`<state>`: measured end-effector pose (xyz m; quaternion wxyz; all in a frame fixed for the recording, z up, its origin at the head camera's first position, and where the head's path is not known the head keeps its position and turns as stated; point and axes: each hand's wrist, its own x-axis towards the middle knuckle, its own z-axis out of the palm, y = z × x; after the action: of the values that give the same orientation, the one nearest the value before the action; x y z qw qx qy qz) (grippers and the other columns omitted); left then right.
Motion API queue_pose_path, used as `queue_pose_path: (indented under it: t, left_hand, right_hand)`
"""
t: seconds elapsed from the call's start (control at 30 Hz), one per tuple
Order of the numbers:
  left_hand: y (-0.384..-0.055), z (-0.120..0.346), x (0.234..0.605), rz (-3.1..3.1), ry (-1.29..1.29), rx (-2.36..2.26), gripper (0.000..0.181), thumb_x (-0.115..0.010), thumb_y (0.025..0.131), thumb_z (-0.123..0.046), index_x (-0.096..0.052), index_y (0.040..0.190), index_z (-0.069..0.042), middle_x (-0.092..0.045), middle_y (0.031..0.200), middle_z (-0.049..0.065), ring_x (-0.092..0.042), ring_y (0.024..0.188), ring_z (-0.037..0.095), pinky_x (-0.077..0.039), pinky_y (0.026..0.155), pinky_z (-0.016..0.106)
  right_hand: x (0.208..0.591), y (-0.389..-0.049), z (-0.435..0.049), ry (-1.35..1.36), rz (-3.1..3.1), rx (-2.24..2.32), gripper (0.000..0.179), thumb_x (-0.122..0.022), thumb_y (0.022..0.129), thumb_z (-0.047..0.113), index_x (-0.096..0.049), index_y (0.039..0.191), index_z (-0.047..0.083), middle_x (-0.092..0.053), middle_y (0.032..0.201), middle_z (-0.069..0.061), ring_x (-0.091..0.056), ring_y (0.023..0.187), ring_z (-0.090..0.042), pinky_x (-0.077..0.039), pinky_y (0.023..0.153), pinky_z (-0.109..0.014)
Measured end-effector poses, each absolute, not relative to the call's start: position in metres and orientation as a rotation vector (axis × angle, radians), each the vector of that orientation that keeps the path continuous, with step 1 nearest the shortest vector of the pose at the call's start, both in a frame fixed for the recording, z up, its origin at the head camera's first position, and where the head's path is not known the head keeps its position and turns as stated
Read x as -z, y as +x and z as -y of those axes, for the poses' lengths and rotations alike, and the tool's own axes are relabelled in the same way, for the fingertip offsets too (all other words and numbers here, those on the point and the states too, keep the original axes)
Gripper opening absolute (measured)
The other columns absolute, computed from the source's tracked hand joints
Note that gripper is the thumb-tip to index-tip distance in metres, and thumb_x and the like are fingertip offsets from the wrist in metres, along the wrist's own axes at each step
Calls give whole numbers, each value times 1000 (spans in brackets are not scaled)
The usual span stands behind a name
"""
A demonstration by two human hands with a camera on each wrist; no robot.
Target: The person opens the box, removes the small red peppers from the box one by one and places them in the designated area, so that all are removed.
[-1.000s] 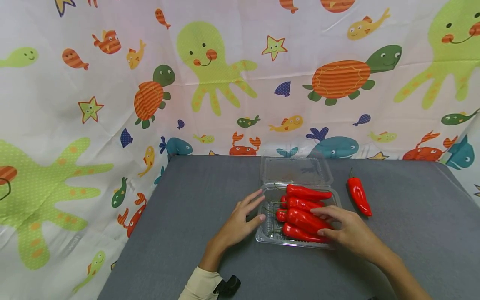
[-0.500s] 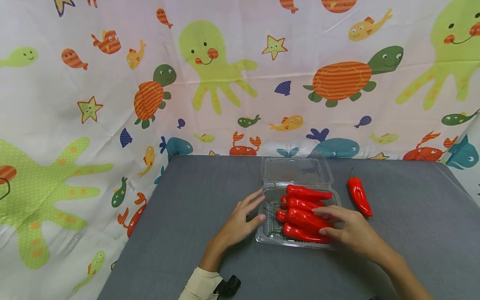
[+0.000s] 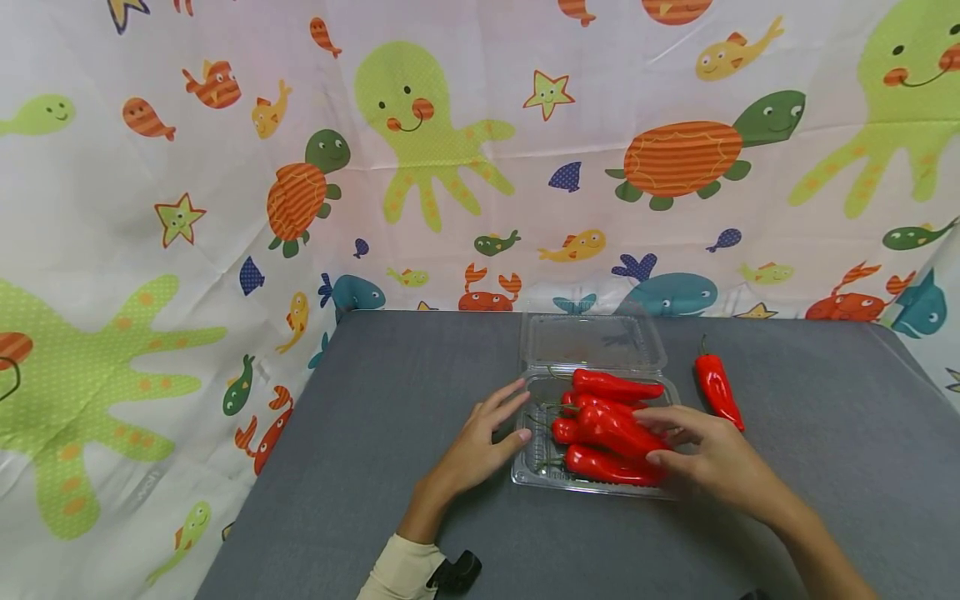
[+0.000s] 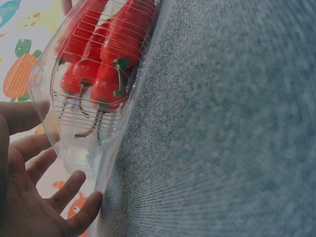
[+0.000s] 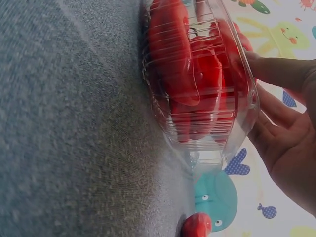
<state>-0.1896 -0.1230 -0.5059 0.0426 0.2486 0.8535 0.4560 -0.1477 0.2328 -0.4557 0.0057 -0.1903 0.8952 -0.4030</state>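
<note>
Where the head view looks down, the clear container (image 3: 534,473) sits on the grey table (image 3: 375,433), its transparent lid (image 3: 592,343) folded back behind it. Red peppers (image 3: 615,385) lie stacked inside, stems leftward. Right hand (image 3: 712,457) pinches the tip end of the held pepper (image 3: 611,427), thumb and fingers bent, over the container. Left hand (image 3: 480,446) has fingers spread at the container's left edge, gripping nothing. Lone pepper (image 3: 717,390) lies on the table to the right, its tip near the right hand. Faint grey mark (image 3: 144,486) on the printed cloth (image 3: 480,192): too small to read.

Left wrist view adds detail: green caps and thin stems (image 4: 98,118) behind the ribbed side wall; left palm visible. Whether those fingers press the rim, cannot tell.

Right wrist view shows the opposite end: pepper tips (image 5: 190,101) behind ribbed plastic, right thumb above the rim, other fingers partly behind clear plastic. Red rounded end (image 5: 197,225) on the table beyond.
</note>
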Motion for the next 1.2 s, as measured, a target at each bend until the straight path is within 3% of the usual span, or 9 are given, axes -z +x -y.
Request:
queue_pose_path:
  t: [0.4, 0.7, 1.0, 1.2]
  left_hand:
    - [-190, 123, 505, -2608, 771, -1394, 63, -63, 105, -38, -47, 161, -15, -31, 173, -9, -34, 153, 29, -31, 118, 69]
    - [-190, 124, 506, -2616, 772, -1381, 63, -63, 105, -38, -48, 161, -14, -31, 173, -9, -34, 153, 29, -31, 119, 68]
    - [-190, 124, 507, -2621, 773, -1384, 62, -64, 105, -38, -48, 161, -14, -31, 173, -9, -34, 153, 30, -30, 118, 69]
    - [-190, 124, 507, -2614, 767, -1390, 63, -64, 105, -39, -48, 161, -15, -31, 173, -9, -34, 153, 29, -31, 118, 69]
  right_hand:
    - [453, -145, -237, -522, -2938, 1374, 53, -91, 83, 12, -73, 132, 9, -75, 126, -13, -71, 101, -25, -59, 74, -21]
    - [447, -144, -246, -416, -3001, 1506, 52, -88, 87, 10, -70, 136, 10, -75, 119, -13, -65, 95, 4, -57, 74, -15]
    - [445, -146, -259, -347, -2992, 1653, 49, -83, 92, 8, -68, 138, 8, -68, 118, 19, -66, 99, 2, -58, 73, -16]
    - [444, -149, -266, -246, -3047, 1674, 47, -83, 93, 10, -69, 137, 6, -65, 120, 26, -62, 106, 7, -52, 79, -7]
